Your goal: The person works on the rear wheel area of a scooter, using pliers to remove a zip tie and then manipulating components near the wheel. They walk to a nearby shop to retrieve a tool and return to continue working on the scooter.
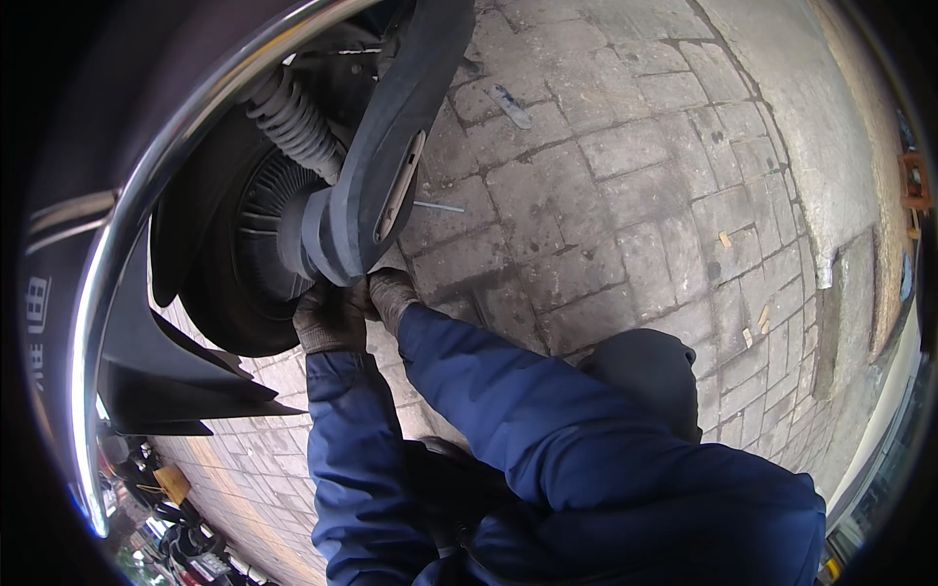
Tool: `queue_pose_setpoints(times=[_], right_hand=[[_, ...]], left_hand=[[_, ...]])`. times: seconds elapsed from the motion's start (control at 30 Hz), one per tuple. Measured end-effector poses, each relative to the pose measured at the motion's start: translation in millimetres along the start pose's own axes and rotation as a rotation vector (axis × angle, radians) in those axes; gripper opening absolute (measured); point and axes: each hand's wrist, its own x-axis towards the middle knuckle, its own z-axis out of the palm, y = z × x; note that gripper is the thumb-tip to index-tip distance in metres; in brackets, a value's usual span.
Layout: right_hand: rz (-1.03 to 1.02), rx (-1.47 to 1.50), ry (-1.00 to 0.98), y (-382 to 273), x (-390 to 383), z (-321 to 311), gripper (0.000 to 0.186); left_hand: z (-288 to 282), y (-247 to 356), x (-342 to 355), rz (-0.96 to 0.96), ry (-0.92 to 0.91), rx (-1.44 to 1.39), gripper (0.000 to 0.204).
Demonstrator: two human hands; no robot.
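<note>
A small wheel with a black tire (225, 317) and dark hub hangs under a grey coiled shock absorber (293, 127) and a thick dark grey arm (386, 166), with a thin metal rod (440, 207) sticking out rightward. My left hand (325, 317), in a dirty knit glove, is at the lower end of that arm beside the hub, fingers bent and partly hidden. Just right of it, my right hand (389, 293), also gloved, reaches under the same end; what its fingertips hold is hidden.
Black plastic panels (176, 381) and a chrome trim bar (103, 273) frame the left. Grey paving (606, 215) surrounds the wheel, with small scraps on it and a concrete edge (821, 98) at right. My knee (645, 381) is at lower right; cluttered vehicles (186, 527) show at lower left.
</note>
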Motion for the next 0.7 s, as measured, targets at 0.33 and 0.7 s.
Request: queue_pose_setpoints(times=[0.33, 0.7], right_hand=[[0.075, 0.280, -0.240, 8, -1, 2, 0.010], [0.067, 0.182, -0.081, 12, 15, 3, 0.009]], left_hand=[[-5, 0, 0, 0.040, -0.031, 0.147, 0.037], [-9, 5, 5, -0.019, -0.041, 0.032, 0.039]])
